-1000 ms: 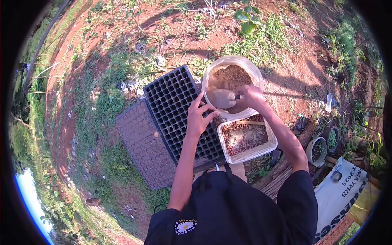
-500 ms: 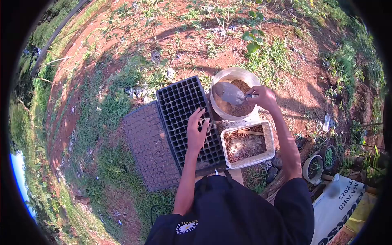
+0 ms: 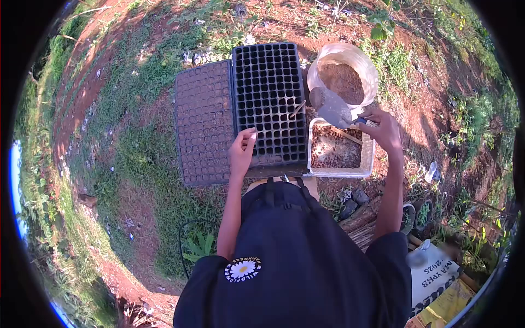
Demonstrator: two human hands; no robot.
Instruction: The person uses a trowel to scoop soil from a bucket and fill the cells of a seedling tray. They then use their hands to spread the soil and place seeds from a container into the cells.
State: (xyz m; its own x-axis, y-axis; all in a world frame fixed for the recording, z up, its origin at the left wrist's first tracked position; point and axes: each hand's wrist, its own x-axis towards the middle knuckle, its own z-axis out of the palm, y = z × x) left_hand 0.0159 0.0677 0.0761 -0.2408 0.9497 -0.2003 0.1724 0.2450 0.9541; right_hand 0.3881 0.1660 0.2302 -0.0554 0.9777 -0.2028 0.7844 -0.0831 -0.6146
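My right hand (image 3: 384, 131) grips a trowel (image 3: 333, 111) by its dark handle. Its grey blade points left, with a dark brown patch at the tip, and overlaps the near rim of a pale bucket (image 3: 369, 65) of brown soil and the far edge of a white basket (image 3: 342, 173). At the lower left side of a black seedling tray (image 3: 268, 82) with mostly dark, hollow cells, my left hand (image 3: 240, 153) has its fingers curled together. Whether anything is between those fingertips is hidden. A short brown stick (image 3: 298, 109) lies across the tray's right edge.
A second tray (image 3: 203, 120), its cells filled with brown soil, lies left of the black one. Inside the basket are brown seeds (image 3: 328, 142) and a wooden strip (image 3: 348, 136). Logs (image 3: 363, 221), dark stones (image 3: 350, 206) and a printed sack (image 3: 435, 273) lie at lower right.
The trowel has come out of the bucket toward me. My left hand has moved from above the black tray to its left side, and its spread fingers have closed. The camera view has shifted.
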